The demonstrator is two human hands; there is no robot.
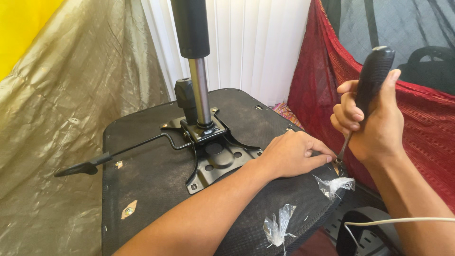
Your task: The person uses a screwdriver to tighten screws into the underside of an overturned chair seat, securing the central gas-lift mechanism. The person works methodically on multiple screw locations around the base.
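An upturned office chair seat (147, 189) lies before me, its black fabric underside facing up. A black metal mechanism plate (215, 159) is bolted on it, with a gas cylinder (195, 52) standing upright and a lever (109, 159) reaching left. My right hand (374, 128) grips the black handle of a screwdriver (372, 78), its tip pressed down at the seat's right edge. My left hand (294, 154) rests flat on the seat, fingertips next to the screwdriver tip.
Torn clear plastic scraps (279, 225) (334, 185) cling to the seat's near edge. An olive tarp (61, 132) hangs left, red cloth (417, 128) right, white curtain (256, 42) behind. A white cable (393, 221) crosses a black chair part (360, 232) at lower right.
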